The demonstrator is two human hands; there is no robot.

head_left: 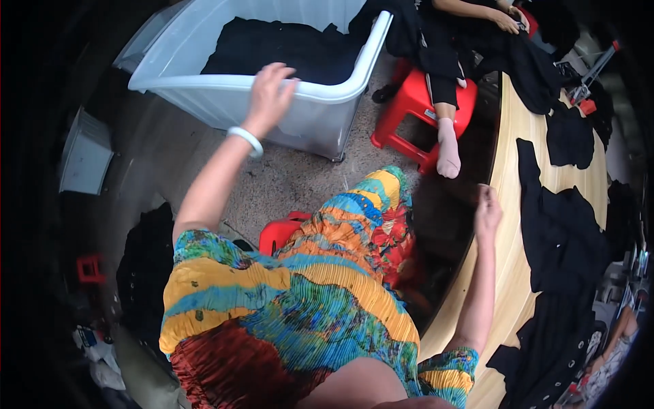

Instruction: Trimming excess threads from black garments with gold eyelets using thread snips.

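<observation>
My left hand (272, 100), with a pale bangle (246, 139) on the wrist, is at the near rim of a large pale plastic bin (204, 83). Its fingers are stretched and apart, holding nothing; I cannot tell whether they touch the rim. Black cloth (279, 49) lies inside the bin. At the left edge of the wooden table, my right hand (487, 213) has its fingers curled together. Whatever they may hold is too small to make out. A black garment piece (562, 235) lies spread on the table to the right of this hand.
Another person's hands (507, 19) handle black cloth at the table's far end. That person's socked foot (447, 150) hangs beside a red stool (409, 102). The wooden table (507, 273) curves along my right. Another pale bin (87, 153) stands at left.
</observation>
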